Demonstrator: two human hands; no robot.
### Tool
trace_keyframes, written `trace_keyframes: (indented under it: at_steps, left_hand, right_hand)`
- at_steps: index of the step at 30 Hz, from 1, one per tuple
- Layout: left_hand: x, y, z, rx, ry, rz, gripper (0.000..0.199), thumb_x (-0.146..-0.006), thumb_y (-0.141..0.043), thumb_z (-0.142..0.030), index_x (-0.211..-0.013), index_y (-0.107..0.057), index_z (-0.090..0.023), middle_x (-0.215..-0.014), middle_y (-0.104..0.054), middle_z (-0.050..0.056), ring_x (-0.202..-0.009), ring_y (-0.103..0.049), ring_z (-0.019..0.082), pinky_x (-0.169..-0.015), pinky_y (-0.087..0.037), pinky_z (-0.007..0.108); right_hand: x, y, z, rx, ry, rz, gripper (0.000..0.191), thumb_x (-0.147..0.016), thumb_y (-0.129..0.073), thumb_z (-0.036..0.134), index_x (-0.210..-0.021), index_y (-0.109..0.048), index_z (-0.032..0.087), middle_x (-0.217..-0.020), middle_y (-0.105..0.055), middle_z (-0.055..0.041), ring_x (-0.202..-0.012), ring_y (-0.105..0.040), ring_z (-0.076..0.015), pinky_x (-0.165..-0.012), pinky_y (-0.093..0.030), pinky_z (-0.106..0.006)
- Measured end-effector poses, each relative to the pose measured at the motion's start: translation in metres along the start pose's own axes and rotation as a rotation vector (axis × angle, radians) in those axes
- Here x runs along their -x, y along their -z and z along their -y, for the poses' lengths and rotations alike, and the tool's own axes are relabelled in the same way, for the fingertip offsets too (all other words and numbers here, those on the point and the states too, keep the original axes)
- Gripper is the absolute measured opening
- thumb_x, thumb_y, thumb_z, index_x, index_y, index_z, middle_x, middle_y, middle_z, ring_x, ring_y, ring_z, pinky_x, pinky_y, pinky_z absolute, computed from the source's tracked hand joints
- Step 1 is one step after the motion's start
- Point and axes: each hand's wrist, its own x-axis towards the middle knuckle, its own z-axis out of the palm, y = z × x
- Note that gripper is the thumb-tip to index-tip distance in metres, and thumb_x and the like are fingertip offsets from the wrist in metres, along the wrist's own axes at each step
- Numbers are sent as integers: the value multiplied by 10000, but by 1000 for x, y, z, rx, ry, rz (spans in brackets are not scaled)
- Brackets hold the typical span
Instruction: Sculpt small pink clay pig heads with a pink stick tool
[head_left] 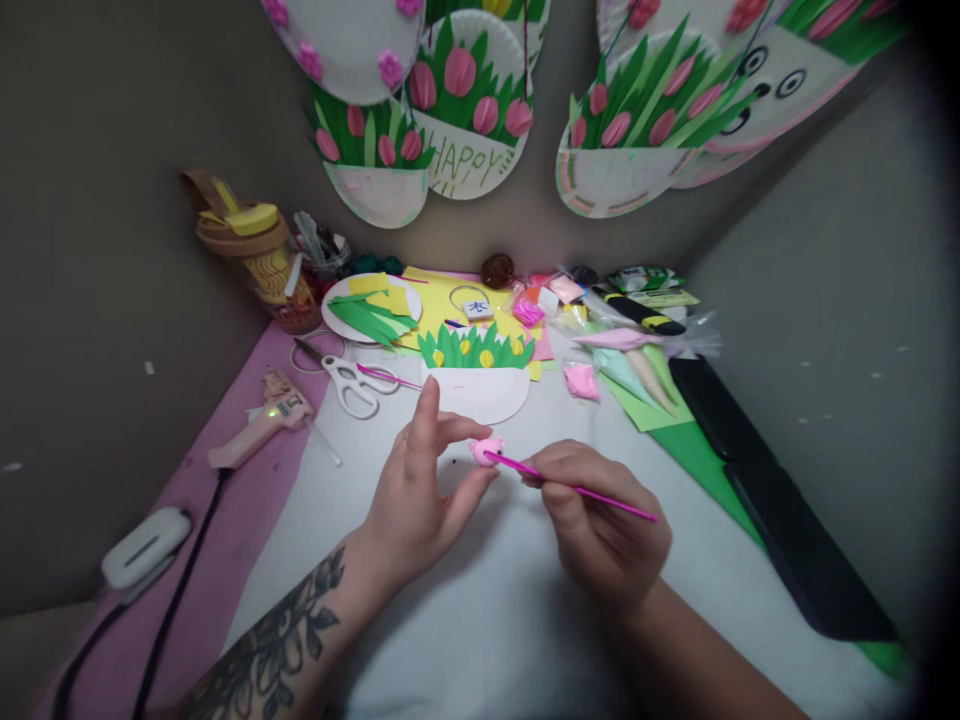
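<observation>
Between the thumb and bent fingers of my left hand sits a small pink clay figure with ear-like bumps and a dark spot like an eye. My right hand pinches a thin magenta stick. Its tip touches the front of the clay figure. Just beyond my hands lies a white half paper plate with green paper grass and yellow flowers. A tiny black dot rests on the white sheet by my left fingers.
White scissors and a pink glue gun with a black cord lie left. A brown cup stands at the back left. Clay packets and a long black object are right. Paper-plate crafts hang on the wall.
</observation>
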Motion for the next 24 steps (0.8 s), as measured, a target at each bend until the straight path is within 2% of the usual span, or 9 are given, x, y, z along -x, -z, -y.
trace_keyframes:
  at_steps: [24]
  left_hand:
    - [0,-1,2,-19,-9,8,992,-804,-660,-134,-1513,30,-204,-998,-689,75,-978,-630,200,-922,-488,404]
  right_hand:
    - [0,0,0,-17,-8,15,367,-793,-559,-31,-1083,-625,185,-860,-657,-36,-809,-630,-175,-693,-519,-367]
